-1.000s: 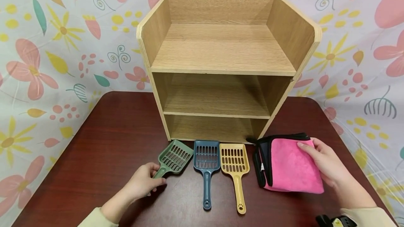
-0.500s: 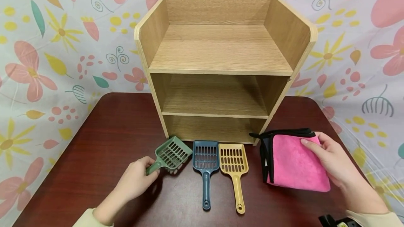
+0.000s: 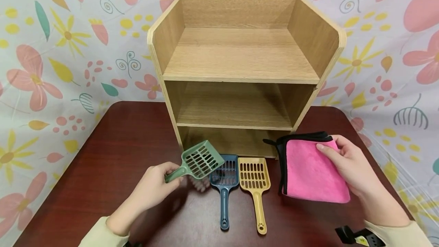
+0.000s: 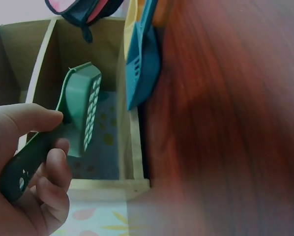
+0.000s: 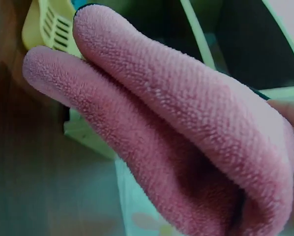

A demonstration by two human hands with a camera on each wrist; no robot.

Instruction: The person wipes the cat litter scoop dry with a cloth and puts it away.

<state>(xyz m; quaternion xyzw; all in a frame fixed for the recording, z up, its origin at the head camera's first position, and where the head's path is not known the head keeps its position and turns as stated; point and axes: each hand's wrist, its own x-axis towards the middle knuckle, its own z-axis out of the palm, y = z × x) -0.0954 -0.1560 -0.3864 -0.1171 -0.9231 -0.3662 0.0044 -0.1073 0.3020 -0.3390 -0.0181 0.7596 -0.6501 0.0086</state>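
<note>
My left hand point(image 3: 156, 184) grips the handle of a green slotted litter scoop point(image 3: 202, 159), raised off the table with its head partly over the blue litter scoop point(image 3: 224, 201). In the left wrist view, thumb and curled fingers wrap the green handle. A folded pink cloth point(image 3: 313, 170) with black edging hangs from my right hand point(image 3: 353, 163), thumb on its front face; a dark loop sticks out at its left corner. The right wrist view shows the cloth's fluffy folds, with most of the hand out of frame. Beside the blue scoop lies a yellow litter scoop point(image 3: 255, 186).
A wooden shelf unit point(image 3: 241, 78) with a top surface and two compartments stands at the back of the dark red table point(image 3: 113, 155). The scoop heads lie close to its front edge. A flower-patterned sheet point(image 3: 51, 68) hangs behind and at both sides.
The left hand has lifted the green scoop off the table and moved it right, over the blue scoop's head. The right hand has raised the pink cloth, which now hangs with its pink face forward.
</note>
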